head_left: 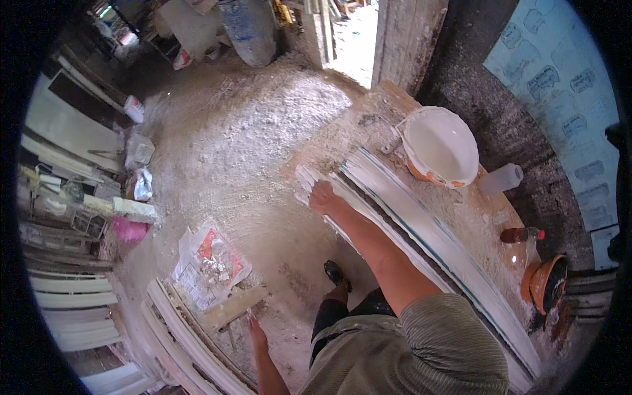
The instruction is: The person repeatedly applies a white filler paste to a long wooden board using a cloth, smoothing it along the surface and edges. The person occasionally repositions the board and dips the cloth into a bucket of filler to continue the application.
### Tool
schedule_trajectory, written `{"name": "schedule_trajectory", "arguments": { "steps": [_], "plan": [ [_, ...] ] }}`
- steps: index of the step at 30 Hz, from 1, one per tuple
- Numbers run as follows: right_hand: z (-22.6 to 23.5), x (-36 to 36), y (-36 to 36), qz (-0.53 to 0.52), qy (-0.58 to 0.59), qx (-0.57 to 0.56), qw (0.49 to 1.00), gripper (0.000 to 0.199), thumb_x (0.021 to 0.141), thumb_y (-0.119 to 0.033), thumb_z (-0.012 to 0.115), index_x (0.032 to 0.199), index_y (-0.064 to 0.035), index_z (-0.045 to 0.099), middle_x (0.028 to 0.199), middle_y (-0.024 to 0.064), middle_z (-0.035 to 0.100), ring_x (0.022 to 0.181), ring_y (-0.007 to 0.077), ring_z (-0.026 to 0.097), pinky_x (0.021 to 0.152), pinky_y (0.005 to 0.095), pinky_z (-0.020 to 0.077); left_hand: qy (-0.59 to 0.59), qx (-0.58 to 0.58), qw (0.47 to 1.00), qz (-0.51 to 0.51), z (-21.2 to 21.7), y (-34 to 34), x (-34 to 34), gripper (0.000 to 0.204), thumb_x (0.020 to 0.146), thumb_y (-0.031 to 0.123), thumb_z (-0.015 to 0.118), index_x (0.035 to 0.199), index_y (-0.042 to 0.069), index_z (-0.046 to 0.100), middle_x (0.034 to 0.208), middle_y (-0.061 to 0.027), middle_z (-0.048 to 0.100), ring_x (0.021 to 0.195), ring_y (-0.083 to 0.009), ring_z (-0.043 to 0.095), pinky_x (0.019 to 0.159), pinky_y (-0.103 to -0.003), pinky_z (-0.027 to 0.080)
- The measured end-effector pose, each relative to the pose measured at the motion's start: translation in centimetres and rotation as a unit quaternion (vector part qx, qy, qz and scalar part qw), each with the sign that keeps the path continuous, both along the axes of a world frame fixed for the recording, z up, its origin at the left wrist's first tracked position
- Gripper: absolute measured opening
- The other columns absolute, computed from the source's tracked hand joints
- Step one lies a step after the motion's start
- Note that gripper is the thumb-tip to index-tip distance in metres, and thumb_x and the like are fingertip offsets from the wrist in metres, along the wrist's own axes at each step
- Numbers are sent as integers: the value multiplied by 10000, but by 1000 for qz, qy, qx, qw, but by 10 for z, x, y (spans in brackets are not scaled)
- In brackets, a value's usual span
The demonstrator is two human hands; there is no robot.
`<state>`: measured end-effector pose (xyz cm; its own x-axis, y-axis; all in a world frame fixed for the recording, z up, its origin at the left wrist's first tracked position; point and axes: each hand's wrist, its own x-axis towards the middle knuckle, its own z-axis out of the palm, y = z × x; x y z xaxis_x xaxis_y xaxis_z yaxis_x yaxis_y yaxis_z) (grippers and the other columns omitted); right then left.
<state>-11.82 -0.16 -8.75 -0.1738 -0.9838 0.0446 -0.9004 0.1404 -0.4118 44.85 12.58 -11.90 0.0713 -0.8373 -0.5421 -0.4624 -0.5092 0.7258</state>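
Note:
My right hand (322,197) reaches out to the far left end of a long white plaster strip (378,220) on the workbench. Its fingers are curled down at the strip's edge, and white paste shows around them; what they hold, if anything, is hidden. Beside this strip runs a mould (428,220), long, white and dark-edged. Low on my left side, my left hand (258,334) hangs away from the bench with fingers stretched out and whitened tips. It appears to hold nothing, near a small wooden plank (236,308).
A large bucket (440,148) coated in white stands on the bench's far part. Beyond the strips are a clear plastic jug (501,179), a red-capped bottle (521,235) and an orange bucket (545,284). White mouldings (197,345) and a crumpled sack (210,263) lie left of me.

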Motion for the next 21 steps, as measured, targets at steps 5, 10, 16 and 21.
{"name": "schedule_trajectory", "arguments": {
  "steps": [5, 10, 16, 21],
  "plan": [
    [36, -8, 52, 59, -15, 180, 982, 766, 965, -603, 434, 1467, -26, 392, 1251, 323, 583, 1025, 405, 641, 896, 530, 490, -143, 46, 977, -151, -8, -10, -13, 568, 1064, 361, 372, 1480, -25, 380, 1537, -213, 379, 1399, -345, 375, 1178, -404, 254],
    [47, 8, 240, -4, -67, 237, 969, 772, 936, -682, 417, 834, 26, 709, 718, 231, 670, 781, 432, 650, 719, 548, 475, -215, 56, 892, -392, -42, 5, -2, 619, 1036, 412, 392, 1458, -40, 408, 1523, -223, 397, 1425, -334, 355, 1177, -404, 270],
    [39, -27, 348, 15, 53, 342, 938, 319, 789, -420, 637, 749, -124, 750, 763, 89, 686, 807, 303, 642, 637, 474, 463, -183, 142, 897, -377, -35, -26, -30, 609, 1042, 399, 377, 1468, -36, 391, 1527, -208, 394, 1430, -319, 348, 1179, -393, 263],
    [31, -62, 222, -31, 53, 245, 968, 145, 756, -250, 670, 676, -147, 735, 715, 51, 664, 781, 266, 624, 593, 476, 440, -142, 72, 910, -383, 10, -100, -116, 602, 1047, 384, 370, 1482, -32, 367, 1544, -198, 371, 1443, -304, 326, 1186, -384, 247]
  ]
}}
